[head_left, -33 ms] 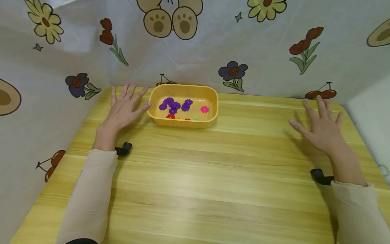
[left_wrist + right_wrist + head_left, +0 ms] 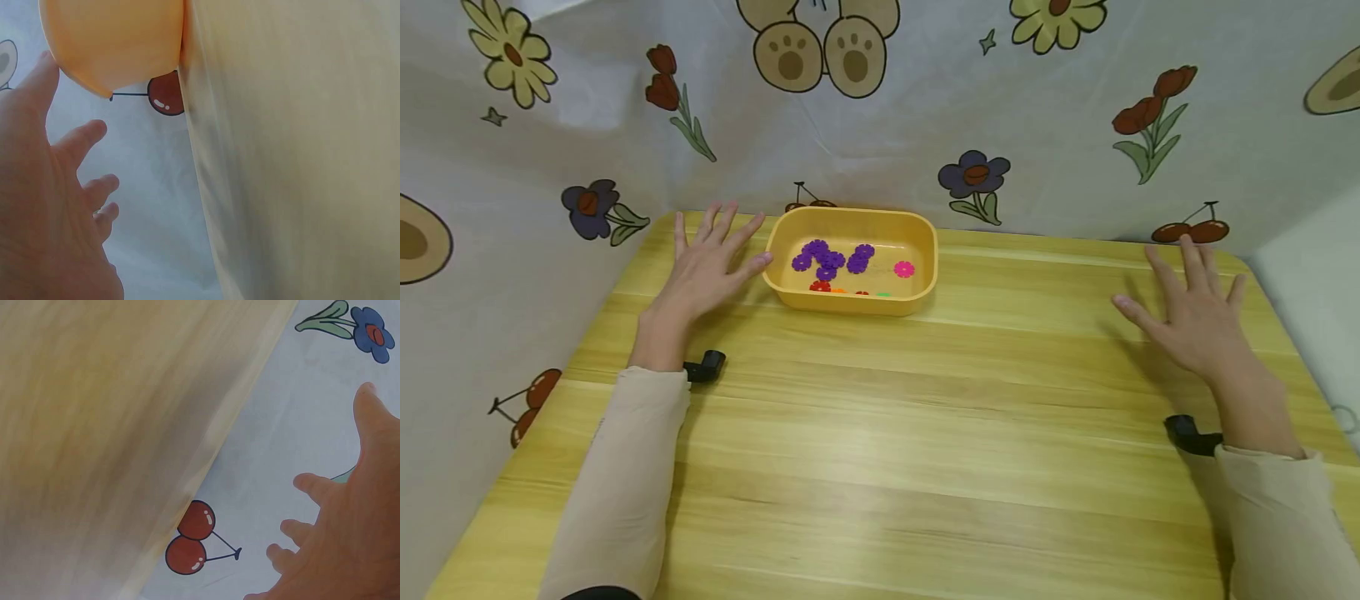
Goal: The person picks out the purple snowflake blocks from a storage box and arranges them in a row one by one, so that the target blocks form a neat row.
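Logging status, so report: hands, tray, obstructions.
Left hand spread beside yellow tray. Right hand spread, holding nothing. Purple and other coloured pieces inside tray. No obstruction visible.

- The front wall of the yellow tray (image 2: 850, 305) hides the lower parts of the red piece (image 2: 820, 286), orange piece (image 2: 838, 292) and green piece (image 2: 883, 294)
- The purple pieces (image 2: 826, 260) overlap, too small to count surely
- In the left wrist view, the top edge crops the tray, its contents out of sight; the left edge cuts the left hand (image 2: 47, 181)
- The right hand (image 2: 353, 531) runs off the right wrist view
- Wood grain on the table (image 2: 94, 425) is blurred there
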{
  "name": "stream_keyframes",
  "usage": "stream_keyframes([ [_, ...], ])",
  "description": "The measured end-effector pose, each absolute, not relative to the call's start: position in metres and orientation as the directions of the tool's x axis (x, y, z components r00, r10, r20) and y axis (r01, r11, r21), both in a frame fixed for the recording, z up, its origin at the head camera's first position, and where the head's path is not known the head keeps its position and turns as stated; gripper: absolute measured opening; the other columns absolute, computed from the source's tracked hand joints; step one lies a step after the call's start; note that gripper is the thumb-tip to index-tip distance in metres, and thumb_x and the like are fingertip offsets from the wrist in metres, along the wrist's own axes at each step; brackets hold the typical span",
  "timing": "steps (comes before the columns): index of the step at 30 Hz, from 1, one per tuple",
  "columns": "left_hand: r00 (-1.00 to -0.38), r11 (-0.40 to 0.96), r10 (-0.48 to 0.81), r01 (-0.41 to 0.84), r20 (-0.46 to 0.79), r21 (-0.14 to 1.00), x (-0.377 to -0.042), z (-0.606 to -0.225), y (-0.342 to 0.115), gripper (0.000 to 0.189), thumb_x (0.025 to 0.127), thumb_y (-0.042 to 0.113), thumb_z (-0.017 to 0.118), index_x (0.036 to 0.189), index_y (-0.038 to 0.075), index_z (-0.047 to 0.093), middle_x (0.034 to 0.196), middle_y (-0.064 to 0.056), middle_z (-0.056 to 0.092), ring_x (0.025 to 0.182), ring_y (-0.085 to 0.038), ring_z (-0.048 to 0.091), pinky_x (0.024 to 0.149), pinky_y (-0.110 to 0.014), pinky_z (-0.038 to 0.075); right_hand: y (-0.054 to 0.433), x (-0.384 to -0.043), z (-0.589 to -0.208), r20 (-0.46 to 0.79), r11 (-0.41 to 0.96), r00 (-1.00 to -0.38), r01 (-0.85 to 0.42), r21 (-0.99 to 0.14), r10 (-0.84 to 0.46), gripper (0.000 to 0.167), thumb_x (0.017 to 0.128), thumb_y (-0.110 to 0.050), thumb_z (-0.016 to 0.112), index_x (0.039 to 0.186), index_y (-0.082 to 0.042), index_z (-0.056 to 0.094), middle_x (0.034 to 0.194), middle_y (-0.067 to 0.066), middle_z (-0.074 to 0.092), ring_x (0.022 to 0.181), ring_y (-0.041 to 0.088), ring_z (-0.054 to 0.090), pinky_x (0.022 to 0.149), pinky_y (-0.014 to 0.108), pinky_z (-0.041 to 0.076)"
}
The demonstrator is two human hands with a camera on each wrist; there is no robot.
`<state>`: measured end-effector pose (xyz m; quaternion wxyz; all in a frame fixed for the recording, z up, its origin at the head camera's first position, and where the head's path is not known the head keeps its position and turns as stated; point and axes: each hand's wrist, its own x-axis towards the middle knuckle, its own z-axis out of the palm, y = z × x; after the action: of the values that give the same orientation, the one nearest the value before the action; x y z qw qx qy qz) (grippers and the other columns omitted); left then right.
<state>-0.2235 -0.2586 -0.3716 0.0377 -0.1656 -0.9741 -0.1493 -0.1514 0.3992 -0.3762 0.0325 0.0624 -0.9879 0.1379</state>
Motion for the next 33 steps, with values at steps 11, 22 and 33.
stream_keyframes([
  [11, -0.945, 0.897, 0.300, 0.326, 0.131, 0.298, -0.222, -0.370, -0.265, 0.077, 0.103, 0.075, 0.032, 0.169, 0.037, 0.019, 0.178, -0.011, 0.004, 0.165, -0.029, -0.011, 0.122, -0.061, -0.028, 0.395, -0.154, -0.376, 0.114, 0.942, -0.985, -0.157, -0.296, -0.128, 0.086, 0.105, -0.058, 0.050, 0.171, -0.015, 0.014, 0.177, 0.015, -0.014, 0.161, 0.045, -0.017, 0.111, 0.085, -0.019],
  [22, -0.946, 0.848, 0.288, 0.323, 0.146, 0.420, -0.230, -0.375, -0.264, 0.076, 0.105, 0.069, 0.039, 0.169, 0.033, 0.022, 0.177, -0.009, 0.012, 0.166, -0.030, -0.002, 0.126, -0.059, -0.022, 0.392, -0.151, -0.373, 0.135, 0.932, -0.982, -0.166, -0.322, -0.128, 0.083, 0.106, -0.053, 0.050, 0.170, -0.014, 0.016, 0.177, 0.016, -0.010, 0.161, 0.049, -0.012, 0.112, 0.083, -0.021],
  [33, -0.950, 0.603, 0.279, 0.288, 0.142, 0.744, -0.235, -0.399, -0.253, 0.062, 0.110, 0.052, 0.047, 0.167, 0.038, 0.027, 0.174, 0.009, 0.026, 0.163, -0.026, 0.018, 0.133, -0.055, 0.008, 0.379, -0.153, -0.376, 0.159, 0.907, -0.974, -0.211, -0.366, -0.163, 0.078, 0.108, -0.046, 0.053, 0.169, -0.011, 0.021, 0.177, 0.021, -0.002, 0.160, 0.053, -0.004, 0.114, 0.082, -0.018],
])
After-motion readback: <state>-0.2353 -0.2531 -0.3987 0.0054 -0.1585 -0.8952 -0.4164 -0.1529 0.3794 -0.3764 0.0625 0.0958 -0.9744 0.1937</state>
